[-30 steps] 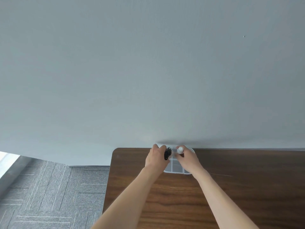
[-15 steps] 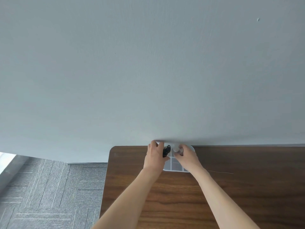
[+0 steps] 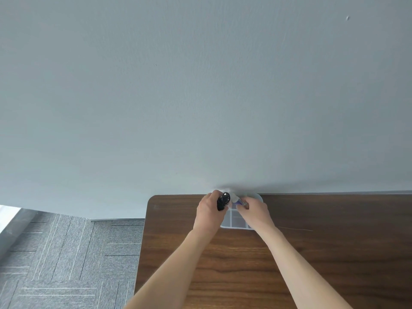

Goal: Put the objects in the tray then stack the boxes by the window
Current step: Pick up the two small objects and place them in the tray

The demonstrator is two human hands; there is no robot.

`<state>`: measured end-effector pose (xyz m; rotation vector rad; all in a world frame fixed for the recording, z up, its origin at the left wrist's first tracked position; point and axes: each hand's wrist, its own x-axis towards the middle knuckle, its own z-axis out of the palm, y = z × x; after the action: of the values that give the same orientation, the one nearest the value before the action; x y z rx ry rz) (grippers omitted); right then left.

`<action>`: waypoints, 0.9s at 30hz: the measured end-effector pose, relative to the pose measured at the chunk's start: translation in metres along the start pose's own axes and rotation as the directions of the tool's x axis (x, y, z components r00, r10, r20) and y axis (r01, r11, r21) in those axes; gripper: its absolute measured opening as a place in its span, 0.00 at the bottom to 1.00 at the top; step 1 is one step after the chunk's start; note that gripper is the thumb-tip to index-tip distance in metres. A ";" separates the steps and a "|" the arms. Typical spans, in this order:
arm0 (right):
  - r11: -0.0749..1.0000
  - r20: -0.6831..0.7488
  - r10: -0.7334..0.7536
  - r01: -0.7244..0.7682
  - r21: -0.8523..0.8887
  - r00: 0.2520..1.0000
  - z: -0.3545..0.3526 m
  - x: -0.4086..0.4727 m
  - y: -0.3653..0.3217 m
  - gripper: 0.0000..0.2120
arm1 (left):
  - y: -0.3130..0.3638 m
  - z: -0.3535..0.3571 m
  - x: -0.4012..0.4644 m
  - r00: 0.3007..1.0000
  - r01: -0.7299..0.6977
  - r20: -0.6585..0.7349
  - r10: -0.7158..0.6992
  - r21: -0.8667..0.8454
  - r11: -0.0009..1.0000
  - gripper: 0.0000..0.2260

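Both hands have dipped toward the clear plastic compartment tray (image 3: 237, 221) on the dark wooden table (image 3: 312, 253). Left hand (image 3: 210, 211) stays closed on a glossy black object (image 3: 223, 200); right hand (image 3: 256, 211) now pinches a small white-and-purple item (image 3: 236, 200) lower, so placing looks imminent.

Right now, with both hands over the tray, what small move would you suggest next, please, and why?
Probably lower the black object in the left hand into an open compartment of the clear tray: it is held just above the tray.
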<state>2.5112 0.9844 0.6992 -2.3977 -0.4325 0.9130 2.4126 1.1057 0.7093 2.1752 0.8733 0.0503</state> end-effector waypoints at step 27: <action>1.000 0.066 -0.019 0.018 0.003 0.998 -0.009 -0.038 0.003 0.12 | -0.005 -0.013 -0.033 0.986 0.037 0.155 -0.060 0.151 0.988 0.13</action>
<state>2.4907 0.9613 0.7231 -2.3626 -0.4776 0.9867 2.3803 1.0965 0.7230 2.2573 0.8613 -0.2157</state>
